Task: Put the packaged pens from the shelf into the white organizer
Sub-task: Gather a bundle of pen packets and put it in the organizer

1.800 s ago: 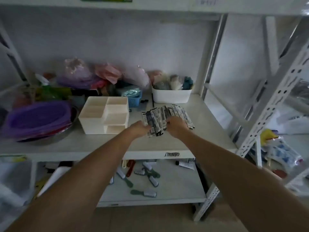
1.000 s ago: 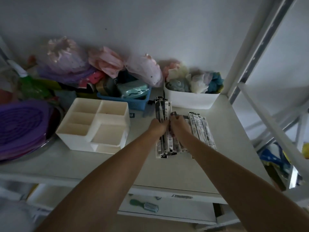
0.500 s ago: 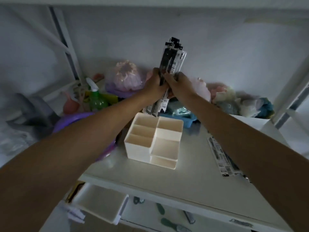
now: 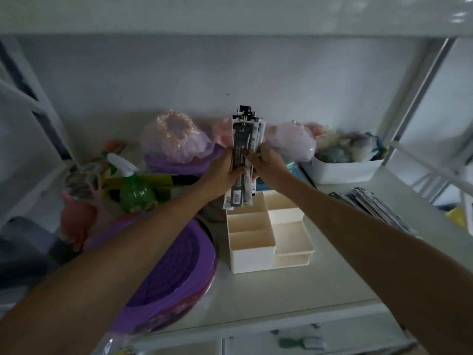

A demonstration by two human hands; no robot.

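An upright bundle of packaged pens (image 4: 245, 139), black and white, is gripped from both sides by my left hand (image 4: 222, 172) and my right hand (image 4: 268, 163). The bundle's lower end hangs just over the back left compartment of the white organizer (image 4: 258, 248), which stands on the shelf (image 4: 294, 285) with several open compartments. More packaged pens (image 4: 373, 206) lie flat on the shelf to the right.
A purple round basket (image 4: 176, 272) sits close to the organizer's left side. A green spray bottle (image 4: 133, 190), bagged pink and purple items (image 4: 176, 142) and a white bin (image 4: 343, 171) of soft items line the back. A metal shelf upright (image 4: 419, 98) stands at right.
Both hands gathered a bundle of pens from the shelf, lifted it upright and carried it left over the organizer. Since half a second ago the bundle has come lower toward the back compartment.
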